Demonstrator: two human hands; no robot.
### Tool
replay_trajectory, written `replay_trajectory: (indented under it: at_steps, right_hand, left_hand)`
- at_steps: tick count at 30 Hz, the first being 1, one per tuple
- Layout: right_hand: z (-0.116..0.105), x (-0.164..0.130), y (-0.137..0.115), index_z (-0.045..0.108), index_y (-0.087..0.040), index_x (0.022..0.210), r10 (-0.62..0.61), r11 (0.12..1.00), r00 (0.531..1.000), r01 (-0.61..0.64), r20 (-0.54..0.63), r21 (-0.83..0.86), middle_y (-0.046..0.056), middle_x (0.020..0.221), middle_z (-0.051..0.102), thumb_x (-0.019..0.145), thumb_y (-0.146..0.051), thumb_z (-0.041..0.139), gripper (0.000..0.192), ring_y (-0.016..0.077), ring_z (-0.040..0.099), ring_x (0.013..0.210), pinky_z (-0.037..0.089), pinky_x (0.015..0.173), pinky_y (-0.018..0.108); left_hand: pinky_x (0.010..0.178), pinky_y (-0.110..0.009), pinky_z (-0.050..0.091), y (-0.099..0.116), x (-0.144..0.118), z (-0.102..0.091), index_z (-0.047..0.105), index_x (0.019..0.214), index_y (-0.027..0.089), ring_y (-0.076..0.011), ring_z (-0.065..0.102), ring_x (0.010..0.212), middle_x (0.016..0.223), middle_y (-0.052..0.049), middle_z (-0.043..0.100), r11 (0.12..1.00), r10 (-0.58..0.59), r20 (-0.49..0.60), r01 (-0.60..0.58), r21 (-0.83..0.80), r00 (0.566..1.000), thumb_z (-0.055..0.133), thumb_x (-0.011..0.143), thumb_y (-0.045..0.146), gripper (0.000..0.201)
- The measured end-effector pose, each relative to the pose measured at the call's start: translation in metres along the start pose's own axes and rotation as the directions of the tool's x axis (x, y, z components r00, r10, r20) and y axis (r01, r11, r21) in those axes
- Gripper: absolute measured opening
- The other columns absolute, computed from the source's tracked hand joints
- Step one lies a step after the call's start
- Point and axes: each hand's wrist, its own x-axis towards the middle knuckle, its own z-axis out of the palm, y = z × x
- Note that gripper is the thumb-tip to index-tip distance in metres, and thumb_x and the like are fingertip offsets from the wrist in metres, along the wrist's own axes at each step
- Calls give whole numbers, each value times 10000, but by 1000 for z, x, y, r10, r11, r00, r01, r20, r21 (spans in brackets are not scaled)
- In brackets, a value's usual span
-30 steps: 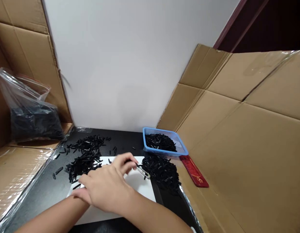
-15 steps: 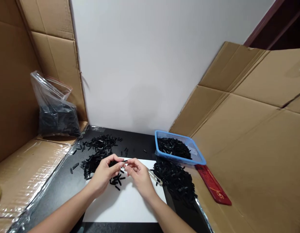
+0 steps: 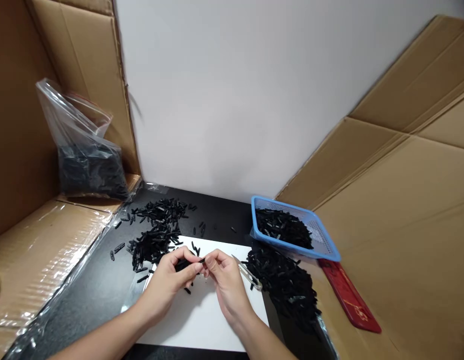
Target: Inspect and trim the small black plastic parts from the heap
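My left hand (image 3: 175,275) and my right hand (image 3: 224,275) meet over a white sheet (image 3: 205,320). Between their fingertips is a small, slim black piece (image 3: 202,260), pinched from both sides; its exact kind is too small to make out. Beneath and behind my left hand lie more such black pieces (image 3: 153,246), heaped partly on the sheet's left edge. Right of my right hand rests a metal tool with a pointed tip and looped handle (image 3: 250,276), beside a larger heap of black pieces (image 3: 288,285).
A blue plastic basket (image 3: 331,245) of black pieces stands at the back right. Next to it lies a red, flat object (image 3: 352,300). A clear zip bag (image 3: 89,165) filled with dark material sits at the left. Cardboard panels (image 3: 412,200) and a white wall (image 3: 232,90) enclose the black tabletop (image 3: 100,295).
The camera view has shifted, so the basket and red object appear farther right. Both hands sit slightly lower and to the right in the picture, still pinching a small black piece.
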Motion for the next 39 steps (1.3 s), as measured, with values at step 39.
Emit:
replay_trajectory:
  at_steps: [39]
  right_hand:
    - [-4, -3, 2, 636, -164, 663, 171, 985, 985, -171, 14, 32, -51, 572, 459, 682, -441, 796, 321, 70, 243, 468, 140, 442, 236]
  left_hand:
    - [537, -208, 335, -3, 2, -3, 605, 723, 180, -87, 441, 518, 648, 30, 636, 996, -85, -18, 85, 25, 996, 758, 721, 374, 247]
